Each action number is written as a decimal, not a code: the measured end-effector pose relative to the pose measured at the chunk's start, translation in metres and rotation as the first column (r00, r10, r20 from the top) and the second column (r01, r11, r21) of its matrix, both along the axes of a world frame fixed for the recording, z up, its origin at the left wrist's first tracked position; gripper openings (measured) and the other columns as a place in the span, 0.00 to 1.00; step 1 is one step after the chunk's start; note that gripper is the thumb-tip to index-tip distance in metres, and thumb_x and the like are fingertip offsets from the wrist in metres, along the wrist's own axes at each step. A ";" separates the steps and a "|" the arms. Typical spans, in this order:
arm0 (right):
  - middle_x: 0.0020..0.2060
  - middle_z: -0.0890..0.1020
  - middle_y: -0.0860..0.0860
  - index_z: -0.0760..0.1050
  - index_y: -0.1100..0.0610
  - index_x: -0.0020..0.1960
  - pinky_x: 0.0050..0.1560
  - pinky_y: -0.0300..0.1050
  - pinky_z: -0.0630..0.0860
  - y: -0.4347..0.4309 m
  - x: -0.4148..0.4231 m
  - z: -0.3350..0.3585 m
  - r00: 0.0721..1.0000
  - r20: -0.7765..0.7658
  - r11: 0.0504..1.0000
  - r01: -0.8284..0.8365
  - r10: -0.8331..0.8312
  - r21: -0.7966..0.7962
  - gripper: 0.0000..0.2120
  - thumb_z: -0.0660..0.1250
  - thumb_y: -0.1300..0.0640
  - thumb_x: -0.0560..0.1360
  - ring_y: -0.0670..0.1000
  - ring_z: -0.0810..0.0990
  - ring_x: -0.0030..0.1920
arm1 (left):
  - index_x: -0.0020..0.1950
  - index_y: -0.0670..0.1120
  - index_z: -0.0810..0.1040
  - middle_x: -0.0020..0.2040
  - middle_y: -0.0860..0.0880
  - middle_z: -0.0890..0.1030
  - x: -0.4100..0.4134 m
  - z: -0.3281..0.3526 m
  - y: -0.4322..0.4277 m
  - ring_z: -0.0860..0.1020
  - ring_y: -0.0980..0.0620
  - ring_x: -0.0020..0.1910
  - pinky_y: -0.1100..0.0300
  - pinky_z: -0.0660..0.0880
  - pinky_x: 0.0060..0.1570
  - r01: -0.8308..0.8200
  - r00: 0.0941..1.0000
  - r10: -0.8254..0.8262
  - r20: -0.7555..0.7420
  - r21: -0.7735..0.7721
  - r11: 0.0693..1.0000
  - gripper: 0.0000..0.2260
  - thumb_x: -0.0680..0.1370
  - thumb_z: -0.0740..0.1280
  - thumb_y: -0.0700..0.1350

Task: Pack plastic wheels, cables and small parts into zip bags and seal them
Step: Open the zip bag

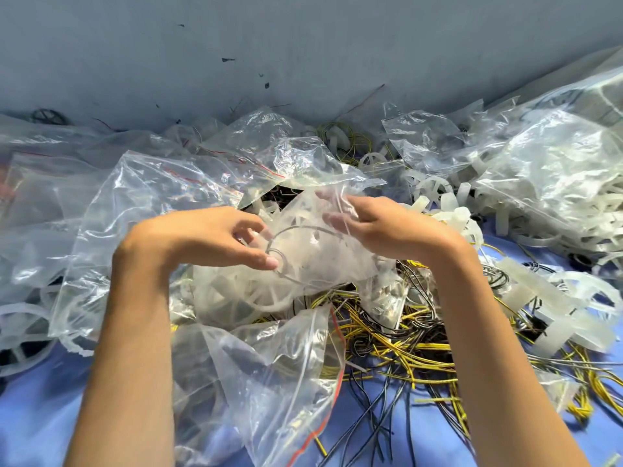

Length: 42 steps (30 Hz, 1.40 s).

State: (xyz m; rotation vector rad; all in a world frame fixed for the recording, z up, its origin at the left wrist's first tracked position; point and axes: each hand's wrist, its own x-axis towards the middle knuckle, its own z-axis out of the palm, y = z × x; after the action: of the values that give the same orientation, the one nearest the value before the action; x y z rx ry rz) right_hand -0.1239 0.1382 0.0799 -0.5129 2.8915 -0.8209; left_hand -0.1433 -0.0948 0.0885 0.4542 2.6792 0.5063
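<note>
A zip bag (313, 264) partly filled with white wheels (236, 298) is held near the middle of the blue table (40, 399). It is pinched by the left hand (209, 237). The fingers of the right hand (387, 227) are veiled by film, so its grip cannot be told. The bag is judged unsealed; loose wheels (435, 190), cables (404, 348) and empty bags (269, 382) are left, so most packing remains.

Ahead of me rises a grey-blue wall (303, 45) – flecked with small dark marks (227, 59) near its middle, with a few fainter ones lower down. Under the whole heap lies a blue tabletop (40, 416), showing at my near left and again in patches on the right.
</note>
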 end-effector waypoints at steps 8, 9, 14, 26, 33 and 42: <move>0.57 0.73 0.41 0.69 0.54 0.68 0.56 0.43 0.75 -0.002 0.009 0.010 0.991 0.123 0.932 -0.001 0.049 -0.362 0.48 0.42 0.26 0.61 0.41 0.77 0.56 | 0.43 0.54 0.78 0.38 0.54 0.80 -0.004 -0.007 0.017 0.73 0.62 0.31 0.61 0.70 0.35 0.009 0.983 -0.004 -0.186 0.027 1.000 0.05 0.71 0.66 0.44; 0.57 0.72 0.38 0.69 0.51 0.68 0.56 0.39 0.75 -0.004 0.011 0.011 0.990 0.115 0.935 -0.032 0.077 -0.353 0.47 0.44 0.24 0.61 0.38 0.76 0.55 | 0.42 0.54 0.77 0.38 0.51 0.79 -0.004 -0.008 0.018 0.72 0.58 0.31 0.60 0.69 0.35 0.008 0.980 -0.002 -0.198 0.028 1.000 0.05 0.71 0.66 0.43; 0.69 0.70 0.41 0.65 0.47 0.72 0.57 0.29 0.66 -0.011 0.015 0.009 0.993 0.051 0.993 -0.098 0.102 -0.072 0.37 0.68 0.35 0.68 0.37 0.73 0.61 | 0.36 0.56 0.77 0.30 0.52 0.73 0.009 0.009 0.007 0.71 0.59 0.28 0.62 0.67 0.30 -0.016 0.964 0.010 -0.266 -0.020 1.000 0.08 0.69 0.65 0.43; 0.69 0.68 0.36 0.60 0.39 0.73 0.49 0.26 0.63 -0.023 0.010 0.002 0.986 0.011 0.986 -0.166 0.167 -0.028 0.24 0.58 0.41 0.79 0.38 0.72 0.63 | 0.67 0.61 0.66 0.56 0.59 0.72 0.021 0.028 -0.009 0.75 0.60 0.52 0.60 0.72 0.51 -0.038 0.959 0.073 -0.274 0.129 0.991 0.35 0.63 0.70 0.66; 0.61 0.78 0.45 0.69 0.46 0.70 0.51 0.27 0.69 -0.023 0.006 0.004 0.977 -0.146 0.981 -0.172 0.157 -0.091 0.19 0.61 0.51 0.80 0.39 0.76 0.51 | 0.62 0.57 0.74 0.66 0.51 0.68 0.009 0.011 0.039 0.62 0.51 0.68 0.55 0.59 0.68 0.100 0.887 -0.048 -0.459 0.089 0.991 0.14 0.77 0.62 0.53; 0.66 0.72 0.50 0.65 0.42 0.71 0.55 0.44 0.72 -0.013 -0.002 -0.011 0.999 0.014 0.935 0.026 -0.033 0.354 0.35 0.75 0.49 0.68 0.51 0.73 0.62 | 0.67 0.50 0.72 0.66 0.48 0.72 -0.005 -0.003 0.015 0.70 0.48 0.65 0.53 0.69 0.63 -0.157 0.937 0.120 -0.329 -0.090 0.983 0.27 0.70 0.59 0.32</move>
State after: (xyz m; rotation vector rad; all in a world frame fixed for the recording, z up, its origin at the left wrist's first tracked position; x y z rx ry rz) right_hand -0.1264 0.1250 0.0688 -0.4192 2.9356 -0.2882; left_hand -0.1483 -0.0803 0.0857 0.3404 3.0536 0.3371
